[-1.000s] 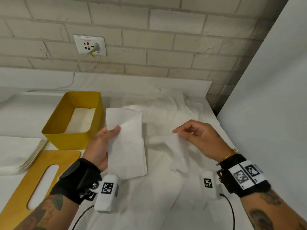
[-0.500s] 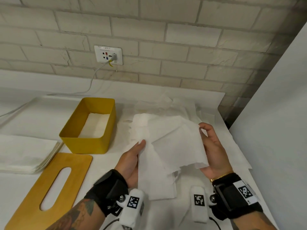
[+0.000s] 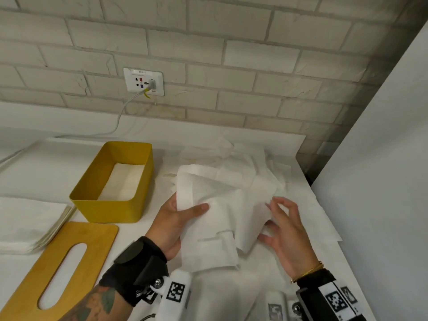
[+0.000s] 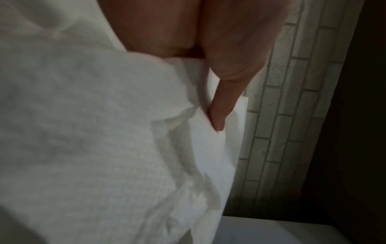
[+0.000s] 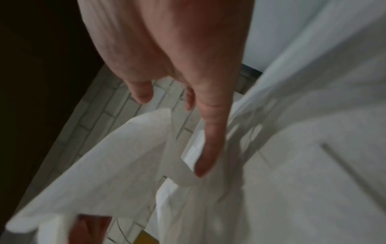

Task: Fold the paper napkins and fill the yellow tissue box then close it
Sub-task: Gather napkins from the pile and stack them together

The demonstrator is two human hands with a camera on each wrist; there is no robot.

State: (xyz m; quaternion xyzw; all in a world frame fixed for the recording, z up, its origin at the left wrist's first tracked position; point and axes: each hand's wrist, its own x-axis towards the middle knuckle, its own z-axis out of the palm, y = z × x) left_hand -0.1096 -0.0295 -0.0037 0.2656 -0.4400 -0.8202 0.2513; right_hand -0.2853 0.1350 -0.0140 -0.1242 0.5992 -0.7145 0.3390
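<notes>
Two hands mid-fold: left hand (image 3: 172,222) pinching napkin (image 3: 222,218), right hand (image 3: 286,230) loosely spread against it, right of yellow tissue box (image 3: 111,205). Next: crease flat, lay inside box.

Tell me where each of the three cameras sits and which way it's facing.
Head: worn high, looks down at the yellow tissue box, both hands, forearms.
Left wrist: looks along the left hand, whose thumb presses the held napkins.
Right wrist: looks along the right hand at the napkins.
Shared: napkins, brick wall.
</notes>
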